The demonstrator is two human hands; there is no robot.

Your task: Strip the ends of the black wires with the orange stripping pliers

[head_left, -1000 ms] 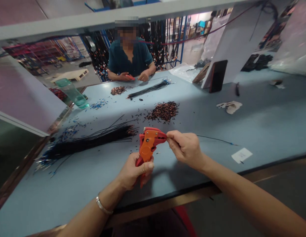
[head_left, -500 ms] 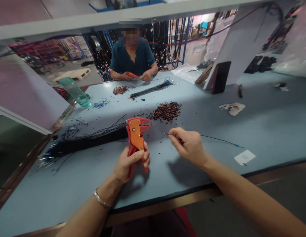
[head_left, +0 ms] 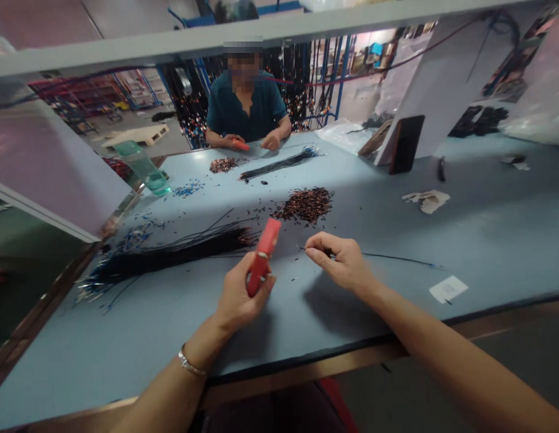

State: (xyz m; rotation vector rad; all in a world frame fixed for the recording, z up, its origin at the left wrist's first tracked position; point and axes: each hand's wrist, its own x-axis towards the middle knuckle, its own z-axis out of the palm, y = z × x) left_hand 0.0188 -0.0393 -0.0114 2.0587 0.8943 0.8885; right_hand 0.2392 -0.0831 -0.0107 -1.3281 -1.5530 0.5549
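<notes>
My left hand [head_left: 240, 294] grips the handles of a red and orange wire stripper [head_left: 263, 255], which now shows edge-on, its head pointing up and away. My right hand [head_left: 340, 258] pinches one end of a thin black wire [head_left: 392, 258] that trails to the right over the blue table [head_left: 171, 313]. The wire's stripped tip sticks out to the left of my fingers, a short gap from the stripper's head. A bundle of black wires [head_left: 171, 252] lies just left of the tool. A heap of stripped insulation bits [head_left: 306, 204] lies beyond both hands.
A person in a dark shirt [head_left: 245, 111] sits across the table with a second wire bundle [head_left: 281, 162] and a small heap of bits [head_left: 225, 164]. A green bottle [head_left: 144, 165] stands far left. A dark phone [head_left: 405, 144], crumpled paper [head_left: 426, 200] and a white label [head_left: 448, 288] are on the right.
The wire came out of the stripper's jaws as my hands drew apart. My left hand then swung the tool left and turned it edge-on. My right hand stayed low with the wire.
</notes>
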